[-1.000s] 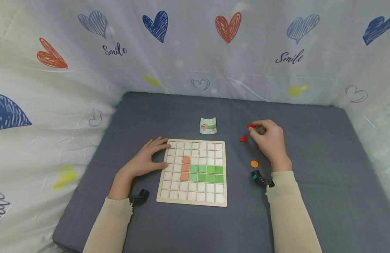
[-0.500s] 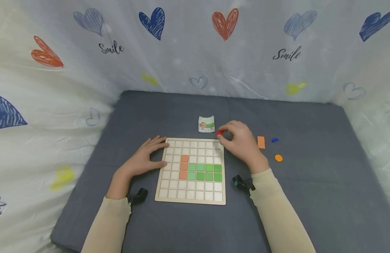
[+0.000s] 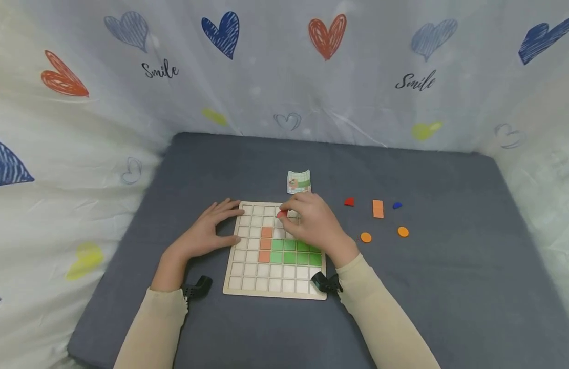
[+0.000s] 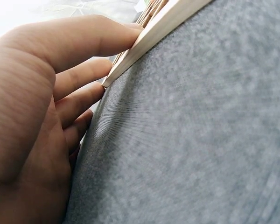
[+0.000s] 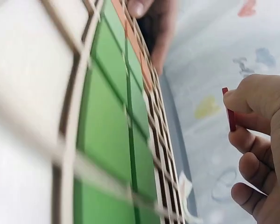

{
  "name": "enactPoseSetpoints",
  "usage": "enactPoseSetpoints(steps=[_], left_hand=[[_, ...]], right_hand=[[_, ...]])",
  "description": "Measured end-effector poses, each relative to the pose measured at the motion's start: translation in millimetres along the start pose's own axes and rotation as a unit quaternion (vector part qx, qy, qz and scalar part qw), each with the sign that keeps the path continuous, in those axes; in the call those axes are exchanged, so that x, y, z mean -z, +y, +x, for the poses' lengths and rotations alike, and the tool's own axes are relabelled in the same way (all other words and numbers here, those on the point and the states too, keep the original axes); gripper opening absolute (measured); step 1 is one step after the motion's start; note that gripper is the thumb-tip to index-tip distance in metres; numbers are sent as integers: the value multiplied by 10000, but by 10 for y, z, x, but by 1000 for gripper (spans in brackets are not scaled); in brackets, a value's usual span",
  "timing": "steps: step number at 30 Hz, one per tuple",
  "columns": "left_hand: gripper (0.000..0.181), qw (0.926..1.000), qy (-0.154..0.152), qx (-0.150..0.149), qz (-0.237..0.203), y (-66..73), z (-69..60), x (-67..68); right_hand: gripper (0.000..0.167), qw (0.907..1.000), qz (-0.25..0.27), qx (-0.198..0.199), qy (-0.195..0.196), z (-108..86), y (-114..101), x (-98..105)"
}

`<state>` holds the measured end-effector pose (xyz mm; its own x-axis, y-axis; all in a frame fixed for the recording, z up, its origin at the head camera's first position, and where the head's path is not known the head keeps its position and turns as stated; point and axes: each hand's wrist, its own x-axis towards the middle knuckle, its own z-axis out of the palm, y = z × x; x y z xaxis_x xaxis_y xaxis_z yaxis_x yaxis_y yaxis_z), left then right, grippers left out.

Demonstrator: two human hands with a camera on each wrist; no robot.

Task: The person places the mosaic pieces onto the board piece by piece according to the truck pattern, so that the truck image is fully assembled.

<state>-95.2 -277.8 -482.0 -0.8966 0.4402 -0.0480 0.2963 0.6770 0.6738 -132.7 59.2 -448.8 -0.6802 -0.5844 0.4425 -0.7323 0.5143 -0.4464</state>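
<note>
A square wooden grid board (image 3: 275, 294) lies on the dark grey table, with orange and green square tiles set in some cells. My left hand (image 3: 198, 237) rests at its left edge, thumb and fingertips touching the rim with the fingers fairly straight. My right hand (image 3: 316, 225) is over the board's upper part, pinching a thin flat red piece (image 5: 229, 109) between thumb and fingers. In the right wrist view that piece is held above the grid, apart from it. Several cells and part of the green tiles (image 3: 290, 257) are hidden under the right hand.
A small picture card (image 3: 298, 180) lies behind the board. To the right are a red piece (image 3: 349, 202), an orange rectangle (image 3: 378, 209), a blue piece (image 3: 397, 205) and two orange discs (image 3: 365, 237). A printed cloth (image 3: 256, 77) hangs behind the table.
My right hand has carried the red piece leftward from the loose pieces to above the board, uncovering those pieces. My left hand has stayed at the board's edge.
</note>
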Motion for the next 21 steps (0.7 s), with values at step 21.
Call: enactPoseSetpoints(steps=[21], left_hand=[[74,10000,-42,-51,-14,30,4,27]], right_hand=[[12,9975,-40,25,-700,238,-316,-545]])
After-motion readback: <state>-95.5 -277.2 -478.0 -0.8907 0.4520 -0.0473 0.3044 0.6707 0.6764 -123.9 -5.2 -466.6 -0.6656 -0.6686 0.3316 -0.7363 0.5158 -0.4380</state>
